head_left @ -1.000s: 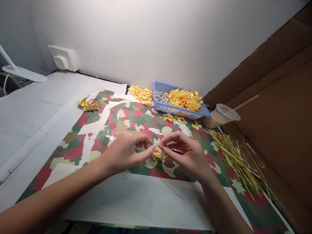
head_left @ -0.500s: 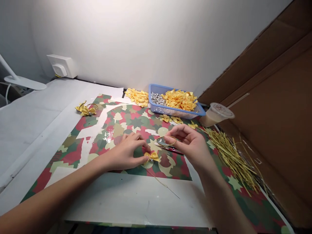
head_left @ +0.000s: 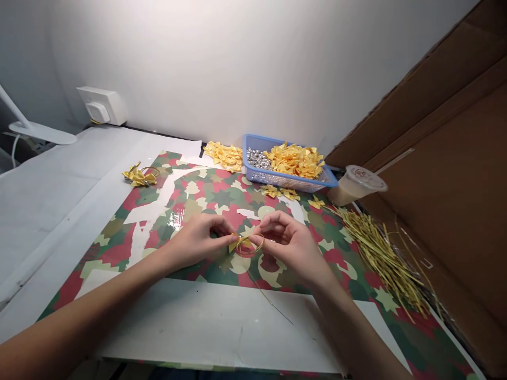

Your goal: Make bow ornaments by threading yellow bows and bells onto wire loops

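Between the fingertips of my left hand (head_left: 204,237) is a yellow ribbon bow (head_left: 234,245), pinched at its left side. My right hand (head_left: 285,240) pinches a thin gold cord loop (head_left: 253,252), which overlaps the bow just above the patterned paper. The two hands are close together, with their fingertips nearly meeting. A fine thread (head_left: 259,289) trails from under the bow toward the front, ending in a needle (head_left: 283,315) that lies on the white surface. My right hand hides most of the scissors behind it.
A blue basket (head_left: 291,184) holds yellow bows and silver bells by the wall. Loose bows (head_left: 224,155) lie to its left. At right are a lidded drink cup (head_left: 356,184) and a bundle of gold cords (head_left: 376,253). Finished-looking bow loops (head_left: 139,177) lie at left.
My right hand has moved left and down, bringing the cord loop onto the bow. My left hand has picked up the bow, which was on the paper.
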Available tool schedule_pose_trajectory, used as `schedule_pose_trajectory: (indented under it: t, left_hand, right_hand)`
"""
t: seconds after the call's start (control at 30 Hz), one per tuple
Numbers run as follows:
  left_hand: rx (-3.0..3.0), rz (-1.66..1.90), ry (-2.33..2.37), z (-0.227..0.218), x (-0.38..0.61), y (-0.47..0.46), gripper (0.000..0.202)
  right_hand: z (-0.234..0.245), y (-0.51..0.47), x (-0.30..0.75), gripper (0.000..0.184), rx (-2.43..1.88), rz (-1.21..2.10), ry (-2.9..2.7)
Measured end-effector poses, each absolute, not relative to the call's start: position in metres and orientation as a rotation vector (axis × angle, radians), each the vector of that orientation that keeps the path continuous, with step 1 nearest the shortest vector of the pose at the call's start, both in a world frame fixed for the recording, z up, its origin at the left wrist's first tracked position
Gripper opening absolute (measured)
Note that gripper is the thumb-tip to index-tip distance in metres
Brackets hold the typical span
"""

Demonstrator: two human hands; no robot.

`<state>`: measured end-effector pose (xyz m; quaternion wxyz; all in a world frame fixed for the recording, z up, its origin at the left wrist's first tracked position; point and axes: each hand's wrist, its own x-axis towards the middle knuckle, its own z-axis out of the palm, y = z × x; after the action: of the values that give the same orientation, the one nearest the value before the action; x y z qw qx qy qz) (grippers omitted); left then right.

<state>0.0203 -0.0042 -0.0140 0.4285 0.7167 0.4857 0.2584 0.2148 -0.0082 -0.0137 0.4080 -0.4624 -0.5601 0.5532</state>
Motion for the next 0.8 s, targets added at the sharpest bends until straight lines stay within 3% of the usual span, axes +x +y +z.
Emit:
schedule_pose_trajectory:
  t: [0.33,0.8]
  left_hand:
    - [1.263,0.897,1.174,-0.012,0.026,-0.007,0.022]
    - [1.346,0.899,1.146,-0.011,0.027,-0.012,0.018]
  right_hand:
    - [-0.02,-0.01,0.206,0.036,-1.159,1.278,-1.212]
    - [-0.021,-0.013,0.202,0.035,-1.119,1.246,-1.19]
